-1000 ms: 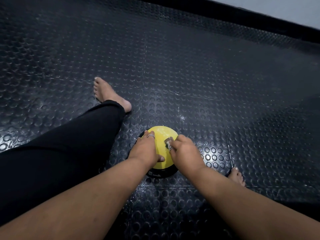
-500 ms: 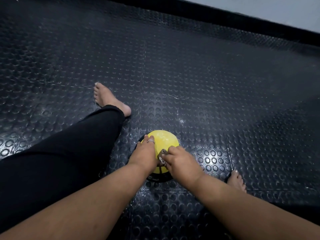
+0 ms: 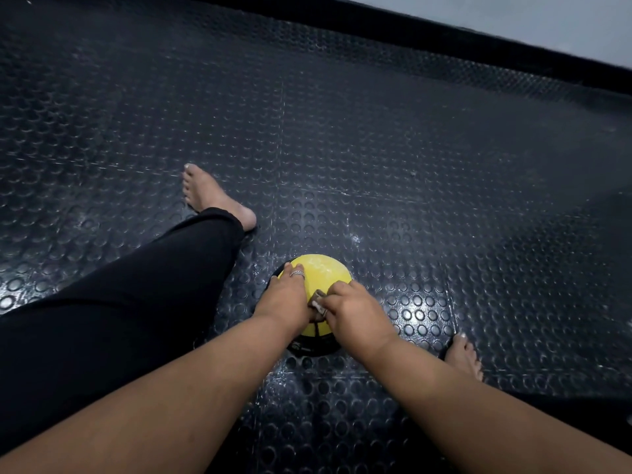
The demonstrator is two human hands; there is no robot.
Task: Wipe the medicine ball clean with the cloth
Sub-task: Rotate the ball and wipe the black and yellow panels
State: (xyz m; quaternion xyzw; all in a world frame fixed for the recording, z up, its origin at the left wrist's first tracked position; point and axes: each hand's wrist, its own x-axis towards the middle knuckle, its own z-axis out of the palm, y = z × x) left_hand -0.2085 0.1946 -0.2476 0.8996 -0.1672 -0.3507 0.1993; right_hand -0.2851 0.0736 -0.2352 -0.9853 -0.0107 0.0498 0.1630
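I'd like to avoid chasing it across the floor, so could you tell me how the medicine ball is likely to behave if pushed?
The medicine ball is round, so it would probably roll; the left hand resting on it suggests steadying. The studded floor mat may slow it.

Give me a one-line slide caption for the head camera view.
Seated on studded black flooring, left hand steadies a yellow medicine ball while right hand rubs it with a small cloth.

Round yellow medicine ball with black lower half and thin black seam lines (image 3: 321, 271) sits on black studded rubber floor mat (image 3: 376, 148). Small brown-grey bunched cloth (image 3: 316, 299) pressed on ball's near upper face, mostly hidden.
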